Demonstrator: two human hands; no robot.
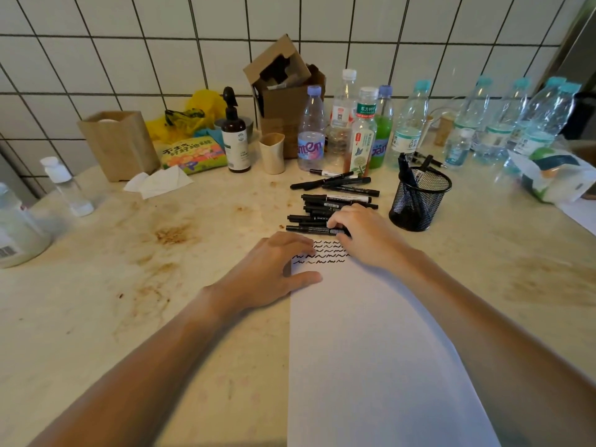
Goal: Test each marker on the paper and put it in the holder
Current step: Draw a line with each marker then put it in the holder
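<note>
White wall tiles back a stained pale counter (135,253). At frame centre the right hand (364,233) curls its fingertips (335,225) onto the nearest black marker (309,230) of the loose pile (332,204); whether it is clamped yet, I cannot tell. Just left, the left hand (274,269) lies flat, fingers relaxed, pinning the paper (371,350) beside the test squiggles (322,256). Picking seems underway; next comes uncapping and scribbling. Right of the pile, the mesh holder (419,201) stands near, approach open, bottles (364,130) behind.
</note>
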